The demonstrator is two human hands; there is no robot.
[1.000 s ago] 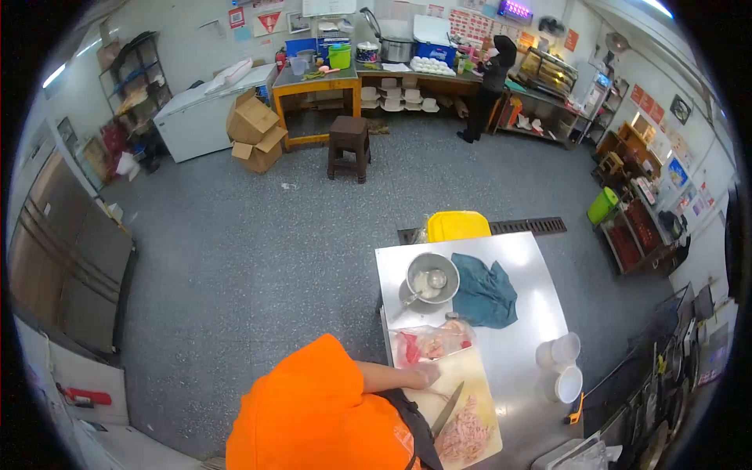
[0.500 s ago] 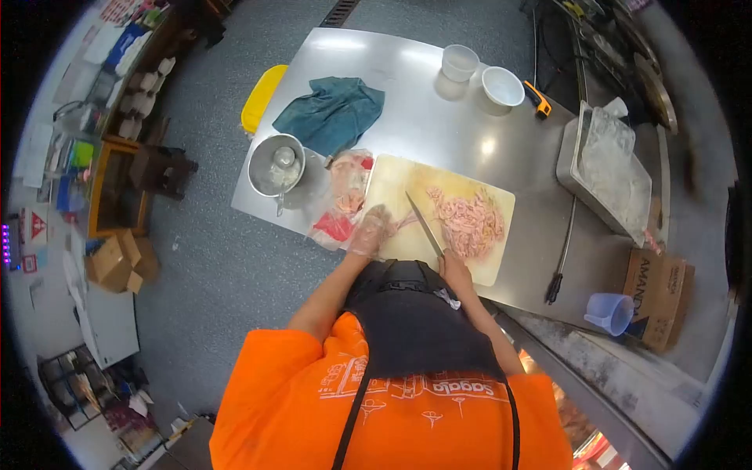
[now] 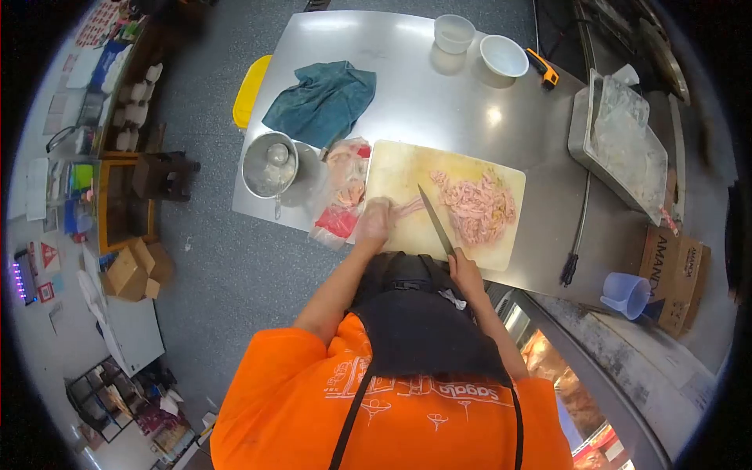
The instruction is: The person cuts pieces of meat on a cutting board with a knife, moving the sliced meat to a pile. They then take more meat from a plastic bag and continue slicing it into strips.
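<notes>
My left hand (image 3: pixel 374 219), in a clear plastic glove, rests at the left edge of the cutting board (image 3: pixel 398 166). Its fingers press on thin pale-pink raw meat strips (image 3: pixel 407 208) that stick out to the right, toward the blade. My right hand (image 3: pixel 466 274) grips the handle of a long knife (image 3: pixel 436 222), whose tip points up and left over the board, close to the strips' ends. A pile of cut raw meat (image 3: pixel 479 210) lies right of the knife. Beside my left hand is a clear plastic bag (image 3: pixel 342 184) with red patches and larger raw meat pieces.
Left on the steel table (image 3: pixel 407 86) stand a metal bowl (image 3: pixel 252 174) with a ladle inside and a green cloth (image 3: pixel 325 102). Two plastic bowls, one a white bowl (image 3: pixel 504 56), and an orange-black thermometer gun (image 3: pixel 542 69) sit at the back. A metal tray (image 3: pixel 580 129) is right.
The whole view has shifted slightly, with the table appearing higher and the right-side things farther right. My hands, the knife and the meat keep nearly the same places on the board.
</notes>
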